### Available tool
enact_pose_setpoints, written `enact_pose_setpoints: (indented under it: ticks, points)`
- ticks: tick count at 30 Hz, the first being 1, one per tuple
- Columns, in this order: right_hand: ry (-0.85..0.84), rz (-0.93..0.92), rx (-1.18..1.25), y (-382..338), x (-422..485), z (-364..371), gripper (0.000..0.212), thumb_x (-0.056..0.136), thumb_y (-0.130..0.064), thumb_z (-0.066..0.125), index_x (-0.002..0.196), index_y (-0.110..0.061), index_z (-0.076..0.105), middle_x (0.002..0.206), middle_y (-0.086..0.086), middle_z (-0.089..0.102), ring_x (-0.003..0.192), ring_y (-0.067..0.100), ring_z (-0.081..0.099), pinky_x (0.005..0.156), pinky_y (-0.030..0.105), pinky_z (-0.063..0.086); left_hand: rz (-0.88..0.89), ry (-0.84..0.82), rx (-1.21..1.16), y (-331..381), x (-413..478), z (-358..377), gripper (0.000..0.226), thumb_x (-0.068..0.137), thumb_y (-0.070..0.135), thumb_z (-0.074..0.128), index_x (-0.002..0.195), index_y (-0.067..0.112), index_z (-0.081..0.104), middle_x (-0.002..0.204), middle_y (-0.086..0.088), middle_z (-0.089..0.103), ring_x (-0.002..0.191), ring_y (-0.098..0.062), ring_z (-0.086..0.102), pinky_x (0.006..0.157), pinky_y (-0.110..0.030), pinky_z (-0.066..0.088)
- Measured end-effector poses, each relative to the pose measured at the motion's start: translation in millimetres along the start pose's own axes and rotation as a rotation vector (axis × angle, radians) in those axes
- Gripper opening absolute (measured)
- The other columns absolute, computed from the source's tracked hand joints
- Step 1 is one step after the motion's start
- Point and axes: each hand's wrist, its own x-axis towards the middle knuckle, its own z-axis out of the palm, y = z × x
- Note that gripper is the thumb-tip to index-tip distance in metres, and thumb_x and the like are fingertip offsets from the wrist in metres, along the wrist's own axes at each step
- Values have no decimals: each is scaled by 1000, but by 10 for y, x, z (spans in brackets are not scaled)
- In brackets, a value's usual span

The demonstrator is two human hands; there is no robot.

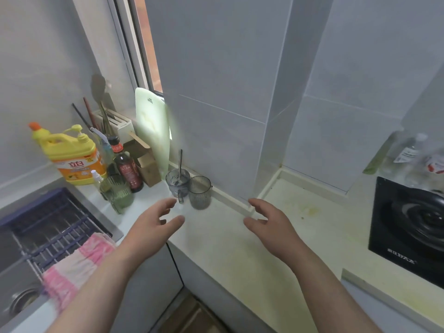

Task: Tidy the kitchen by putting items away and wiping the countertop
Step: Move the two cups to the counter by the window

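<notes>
loosely spread fingers [168, 203] of the left hand [156, 222] and right hand [266, 219] hover empty over the bench [228, 248], just short of a grey cup [177, 182] and its twin [200, 192] against the wall. a hasty reach could topple the cup's upright spoon [180, 162]. yellow stains [310, 210] blotch the pale bench beside the stove [413, 219].

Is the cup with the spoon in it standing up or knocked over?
Standing up. The cup sits on its base on the countertop, spoon poking out the top.
</notes>
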Motion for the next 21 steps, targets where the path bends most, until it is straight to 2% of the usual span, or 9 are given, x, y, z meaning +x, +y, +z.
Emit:
enact_pose_setpoints:
  ticks: [11,18,21]
  points:
    - [8,-75,5,-287,-565,73,49,91,-32,66,137,-39,51,138,-13,48,124,13,55,88,24,40,77,67,11,253,-567,-398,47,91,28,65,136,25,51,129,17,53,119,0,48,95,-18,37]
    - [93,-92,-79,-529,-1169,248,50,92,-34,64,139,-40,47,129,-20,43,115,10,51,90,25,40,140,6,62,155,-878,-771,52,90,34,64,139,29,49,137,14,51,124,-6,48,102,-25,39]
    - [133,-77,-94,-544,-1458,354,50,93,-33,64,140,-38,47,129,-20,44,119,12,52,90,25,39,138,-26,62,41,-1040,-908,52,89,36,65,138,31,49,139,9,51,125,-11,49,103,-29,41]
